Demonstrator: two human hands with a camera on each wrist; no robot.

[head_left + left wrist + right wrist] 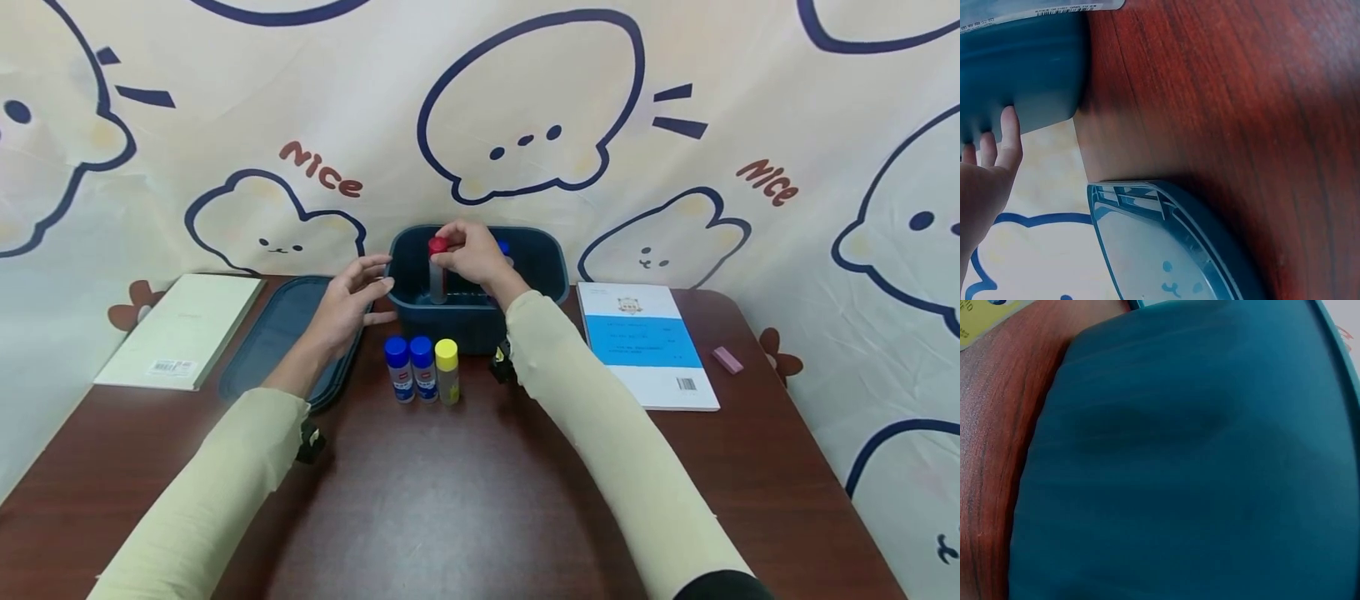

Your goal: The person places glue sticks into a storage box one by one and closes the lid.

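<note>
My right hand is inside the dark teal plastic bin, where its fingers and thumb pinch the red cap of a glue bottle. The bottle is upright; its base cannot be seen clearly. Partly hidden behind that hand is a blue cap in the bin. At the bin's left side is my left hand, its fingers extended against the wall in the left wrist view. In front of the bin stand two blue-capped glue bottles and a yellow-capped one. The right wrist view shows mostly bin wall.
A teal lid lies left of the bin, partly under my left forearm. Further left is a pale green book. On the right lie a white and blue book and a pink eraser. A printed curtain hangs behind the table.
</note>
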